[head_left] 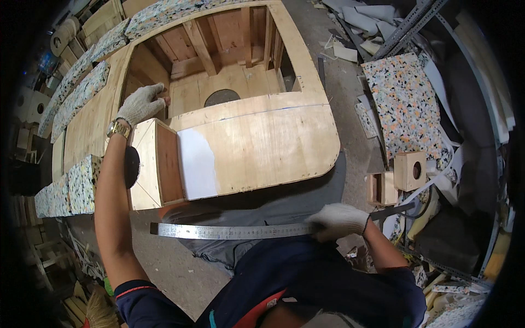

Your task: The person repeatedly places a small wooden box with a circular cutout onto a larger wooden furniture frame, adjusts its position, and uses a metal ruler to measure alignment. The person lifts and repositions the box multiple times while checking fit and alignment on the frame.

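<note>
My right hand (340, 221), in a pale knitted glove, is closed around a long steel ruler (235, 232). The ruler lies level across my front, above my lap, with its free end to the left. My left hand (143, 104), gloved too and with a watch at the wrist, rests at the left edge of the frame opening, its fingers apart. Just below it stands a small wooden box (169, 164) with a round dark hole in its side. Both belong to a large plywood frame (262, 142) with a rounded corner and a white patch (196, 161) on its near panel.
Speckled foam slabs (82, 98) line the left side. Another speckled foam sheet (404, 101) lies at the right, near small wooden boxes with holes (409, 170), white scraps and a metal rack (410, 27). Grey cloth (262, 205) spreads under the frame's near edge.
</note>
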Tool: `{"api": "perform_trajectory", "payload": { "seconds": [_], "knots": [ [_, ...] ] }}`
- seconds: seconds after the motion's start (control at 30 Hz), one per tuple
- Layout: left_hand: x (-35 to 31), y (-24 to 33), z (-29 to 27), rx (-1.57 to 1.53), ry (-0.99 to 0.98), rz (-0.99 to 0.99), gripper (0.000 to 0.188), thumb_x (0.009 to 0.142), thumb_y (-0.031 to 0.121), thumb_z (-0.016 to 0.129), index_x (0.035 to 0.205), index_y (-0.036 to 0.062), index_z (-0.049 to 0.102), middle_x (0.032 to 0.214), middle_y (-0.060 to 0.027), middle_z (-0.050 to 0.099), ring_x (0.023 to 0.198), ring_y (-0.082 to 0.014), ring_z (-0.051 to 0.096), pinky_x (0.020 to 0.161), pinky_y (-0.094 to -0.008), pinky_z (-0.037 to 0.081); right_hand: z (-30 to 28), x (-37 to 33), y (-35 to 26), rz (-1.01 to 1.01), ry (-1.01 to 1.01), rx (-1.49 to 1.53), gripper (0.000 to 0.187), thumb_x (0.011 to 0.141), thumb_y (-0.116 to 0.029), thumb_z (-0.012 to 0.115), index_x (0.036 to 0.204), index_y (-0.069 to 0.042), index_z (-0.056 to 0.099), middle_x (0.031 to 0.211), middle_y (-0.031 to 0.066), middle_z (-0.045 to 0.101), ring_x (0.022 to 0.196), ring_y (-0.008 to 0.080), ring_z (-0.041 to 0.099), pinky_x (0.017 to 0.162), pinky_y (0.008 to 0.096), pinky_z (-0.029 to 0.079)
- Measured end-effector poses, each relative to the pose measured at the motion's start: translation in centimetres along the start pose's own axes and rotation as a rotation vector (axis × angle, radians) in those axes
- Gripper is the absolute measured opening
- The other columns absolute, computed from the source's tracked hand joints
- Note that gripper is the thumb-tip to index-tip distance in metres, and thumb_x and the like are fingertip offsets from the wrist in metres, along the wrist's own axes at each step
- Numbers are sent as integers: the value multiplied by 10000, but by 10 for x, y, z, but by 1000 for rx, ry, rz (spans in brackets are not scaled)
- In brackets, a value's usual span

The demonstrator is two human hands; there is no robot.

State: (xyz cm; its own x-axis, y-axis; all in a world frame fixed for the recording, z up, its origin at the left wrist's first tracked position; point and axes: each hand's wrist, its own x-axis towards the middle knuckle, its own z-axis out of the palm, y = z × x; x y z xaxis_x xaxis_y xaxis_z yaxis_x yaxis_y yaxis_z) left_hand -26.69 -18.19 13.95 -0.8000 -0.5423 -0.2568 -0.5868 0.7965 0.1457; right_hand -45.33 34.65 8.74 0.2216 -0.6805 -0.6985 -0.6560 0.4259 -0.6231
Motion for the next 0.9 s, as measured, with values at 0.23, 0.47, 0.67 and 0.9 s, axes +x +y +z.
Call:
{"api": "perform_trajectory", "payload": {
  "seconds": [0.23,0.47,0.67,0.9],
  "knots": [
    [-1,-13,11,-24,121,50,488,947,319,668,1262,-53,637,1079,-208,778,970,-372,745,833,-437,540,4,-58,45,66,220,-68,354,819,-347,802,1025,-60,784,895,183,765,846,379,752,774,459,578],
    [2,-40,22,-129,147,64,627,956,355,692,1408,-70,608,1175,-247,764,1133,-385,744,961,-425,553,-15,-143,61,457,363,-78,393,754,-337,860,930,1,766,805,265,697,782,440,703,728,491,546],
    [-10,-7,7,-54,167,59,557,932,401,682,1316,-1,694,1205,-271,751,1161,-443,708,984,-490,556,-46,-147,31,744,882,18,429,824,-270,817,1122,26,730,895,290,715,867,470,714,755,515,552],
    [-16,-9,-2,-111,47,-32,589,927,405,695,1360,4,679,1251,-255,748,1197,-433,703,1015,-463,551,-79,-80,37,580,1287,-124,549,935,-295,763,1318,53,578,940,343,711,965,511,714,824,560,552]
  ]
}}
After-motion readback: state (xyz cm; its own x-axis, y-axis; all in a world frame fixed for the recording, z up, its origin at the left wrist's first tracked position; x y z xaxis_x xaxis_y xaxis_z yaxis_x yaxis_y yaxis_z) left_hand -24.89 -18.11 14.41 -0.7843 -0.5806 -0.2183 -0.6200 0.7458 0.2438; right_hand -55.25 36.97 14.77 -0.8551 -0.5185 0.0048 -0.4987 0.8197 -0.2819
